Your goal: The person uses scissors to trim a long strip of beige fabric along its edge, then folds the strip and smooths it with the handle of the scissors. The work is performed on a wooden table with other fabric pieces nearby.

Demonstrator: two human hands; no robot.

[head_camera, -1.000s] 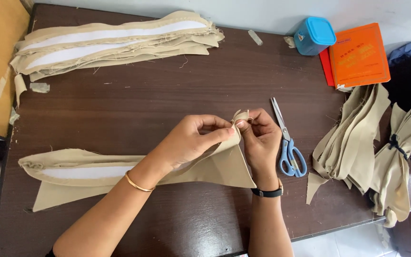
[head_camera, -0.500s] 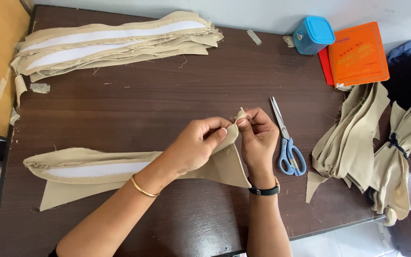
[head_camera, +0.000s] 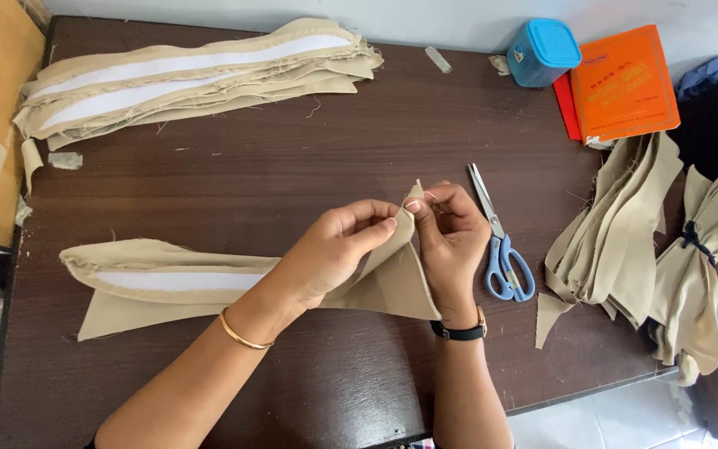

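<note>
While the pointed end of one tan fabric piece point(head_camera: 209, 278) is pinched closed by left hand point(head_camera: 338, 254) and right hand point(head_camera: 450, 233) mid-surface, finished-looking stack point(head_camera: 193, 79) lies at eleven o'clock, untouched bundles point(head_camera: 625, 224) at three.

Bright, even daylight fills the scene, leaving a soft sheen on the dark worktop point(head_camera: 292, 175) and only faint shadows beneath the hands. Focus is sharp throughout, with mild wide-angle bending toward the frame's edges; the top strip looks slightly washed out.
</note>
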